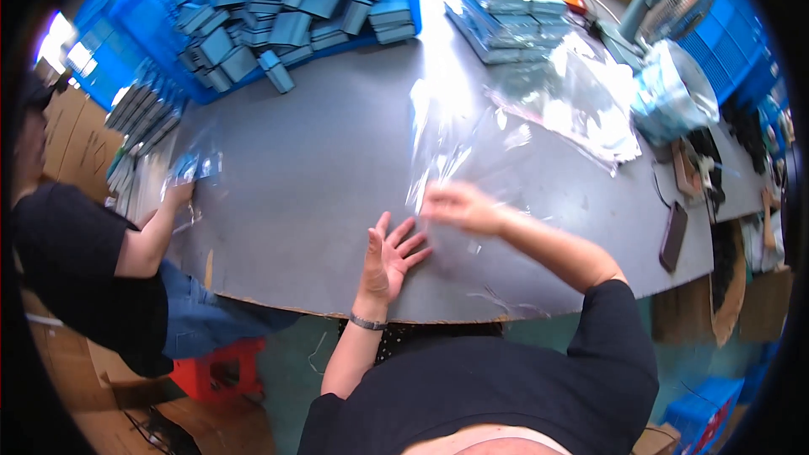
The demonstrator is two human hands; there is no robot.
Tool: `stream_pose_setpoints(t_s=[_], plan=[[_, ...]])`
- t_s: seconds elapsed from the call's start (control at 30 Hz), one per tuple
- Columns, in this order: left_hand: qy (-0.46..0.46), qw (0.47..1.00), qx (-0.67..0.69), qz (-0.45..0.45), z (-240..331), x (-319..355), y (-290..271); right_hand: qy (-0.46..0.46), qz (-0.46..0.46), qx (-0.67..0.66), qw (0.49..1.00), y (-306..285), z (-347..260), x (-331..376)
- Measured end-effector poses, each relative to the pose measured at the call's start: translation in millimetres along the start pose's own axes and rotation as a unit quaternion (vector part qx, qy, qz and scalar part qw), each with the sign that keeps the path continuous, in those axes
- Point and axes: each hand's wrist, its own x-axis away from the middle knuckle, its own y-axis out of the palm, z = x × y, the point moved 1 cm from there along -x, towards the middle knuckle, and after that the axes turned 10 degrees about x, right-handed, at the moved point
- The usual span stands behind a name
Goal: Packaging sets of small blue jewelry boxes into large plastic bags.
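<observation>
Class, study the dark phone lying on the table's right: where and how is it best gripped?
Pinch the dark phone midway along its two long edges, probably with the right hand from above: it looks long, narrow and flat on the table, so its sides suit a pinch.

The head-worn fisheye camera looks down and forward over the nearby table (295, 168).

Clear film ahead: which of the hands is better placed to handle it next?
Right, probably: the right hand is at the near end of the film, though blur hides its grip. The left hand is open and farther off.
</observation>
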Motion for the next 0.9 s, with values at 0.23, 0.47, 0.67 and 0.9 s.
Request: stream_pose_setpoints(t_s=[0.23, 0.47, 0.67, 0.9], plan=[[0.298, 0.784, -0.501, 0.211, 46.0, 34.0, -72.3, -0.105, -0.211, 0.186, 0.954, -32.7, -48.4, -82.5], [0.301, 0.699, -0.596, 0.256, 40.7, 35.9, -34.6, 0.023, 0.479, 0.415, 0.773, -289.1, -15.9, -324.6], [0.293, 0.699, -0.574, 0.31, 47.4, 38.1, -30.4, 0.21, 0.509, 0.396, 0.735, -352.7, 48.6, -419.1], [0.274, 0.689, -0.6, 0.3, 48.9, 31.1, -29.3, 0.075, 0.517, 0.447, 0.726, -296.2, 41.2, -379.2]])
